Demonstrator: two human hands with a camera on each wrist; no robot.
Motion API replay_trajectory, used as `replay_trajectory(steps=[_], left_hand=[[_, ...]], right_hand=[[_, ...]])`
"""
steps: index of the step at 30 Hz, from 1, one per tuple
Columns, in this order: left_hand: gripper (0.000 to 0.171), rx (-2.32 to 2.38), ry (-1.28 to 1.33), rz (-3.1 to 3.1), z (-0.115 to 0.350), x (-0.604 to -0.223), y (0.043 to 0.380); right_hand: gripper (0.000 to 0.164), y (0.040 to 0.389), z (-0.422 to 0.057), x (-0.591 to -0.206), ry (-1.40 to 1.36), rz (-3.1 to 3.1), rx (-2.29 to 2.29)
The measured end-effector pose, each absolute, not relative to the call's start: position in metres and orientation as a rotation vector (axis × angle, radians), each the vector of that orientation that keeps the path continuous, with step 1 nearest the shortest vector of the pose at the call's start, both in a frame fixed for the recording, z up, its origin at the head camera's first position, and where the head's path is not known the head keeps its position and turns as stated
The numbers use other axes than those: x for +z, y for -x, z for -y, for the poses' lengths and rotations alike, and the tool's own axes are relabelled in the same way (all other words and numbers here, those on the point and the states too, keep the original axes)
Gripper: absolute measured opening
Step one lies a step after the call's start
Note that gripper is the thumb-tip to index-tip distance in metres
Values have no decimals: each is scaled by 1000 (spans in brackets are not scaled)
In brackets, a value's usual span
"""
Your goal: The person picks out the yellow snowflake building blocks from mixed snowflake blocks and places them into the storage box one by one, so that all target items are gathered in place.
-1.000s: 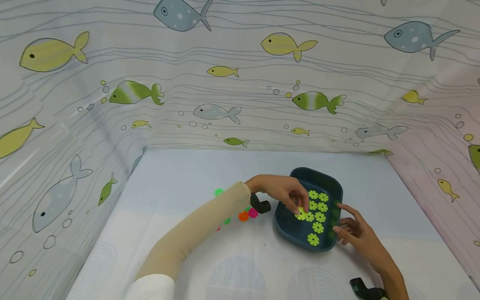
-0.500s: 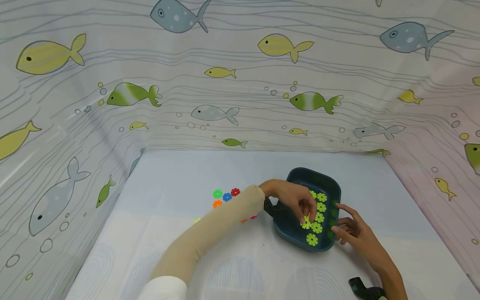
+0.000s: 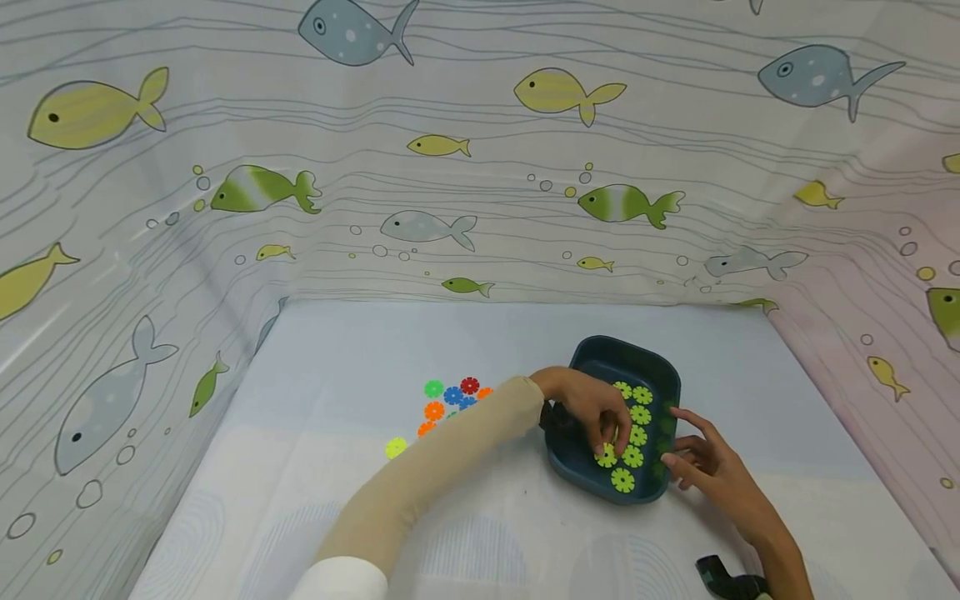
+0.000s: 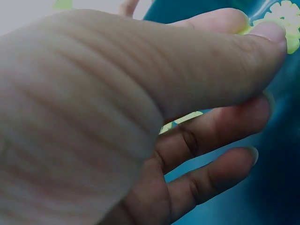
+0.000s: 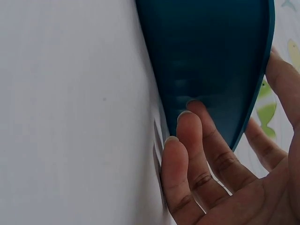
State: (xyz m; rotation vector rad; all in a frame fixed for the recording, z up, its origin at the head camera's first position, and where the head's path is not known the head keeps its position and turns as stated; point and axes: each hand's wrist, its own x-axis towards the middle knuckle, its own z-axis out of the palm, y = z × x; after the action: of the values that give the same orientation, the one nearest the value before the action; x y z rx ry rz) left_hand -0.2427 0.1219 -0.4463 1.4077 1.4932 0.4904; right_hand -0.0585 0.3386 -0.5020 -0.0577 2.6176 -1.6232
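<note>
A dark blue tray (image 3: pixel 581 475) stands on the table, with several yellow-green flower-shaped notched discs (image 3: pixel 641 395) lying in rows inside. My left hand (image 3: pixel 592 404) reaches into it from the left. Its thumb and fingertip pinch one yellow-green flower-shaped disc (image 3: pixel 606 455), left of the right-hand row. In the left wrist view the thumb hides much of that grip; a bright disc (image 4: pixel 286 18) shows beyond its tip. At the tray's right side my right hand (image 3: pixel 708 462) holds the rim, its other fingers (image 5: pixel 176 161) against the outer wall in the right wrist view.
Left of the tray lie loose flower-shaped discs: green (image 3: pixel 434 389), red (image 3: pixel 469 385), blue (image 3: pixel 453 396), orange (image 3: pixel 434 411) and yellow (image 3: pixel 396 448). My left sleeve (image 3: pixel 442 475) covers part of that area. A fish-patterned curtain (image 3: pixel 352 275) surrounds the table.
My left hand has moved toward the near end of the tray, pinching the yellow-green disc. Its forearm shifted right, uncovering more loose discs. The right hand stays at the tray's side.
</note>
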Motion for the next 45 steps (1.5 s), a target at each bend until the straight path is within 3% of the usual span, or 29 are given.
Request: replay_trajectory(steps=[25, 45], left_hand=[[20, 244, -1473, -1714, -132, -452, 236], [20, 451, -1533, -1771, -119, -446, 240]], right_hand=[[75, 59, -340, -506, 55, -2602, -1642], [74, 57, -336, -501, 66, -2594, -1655]])
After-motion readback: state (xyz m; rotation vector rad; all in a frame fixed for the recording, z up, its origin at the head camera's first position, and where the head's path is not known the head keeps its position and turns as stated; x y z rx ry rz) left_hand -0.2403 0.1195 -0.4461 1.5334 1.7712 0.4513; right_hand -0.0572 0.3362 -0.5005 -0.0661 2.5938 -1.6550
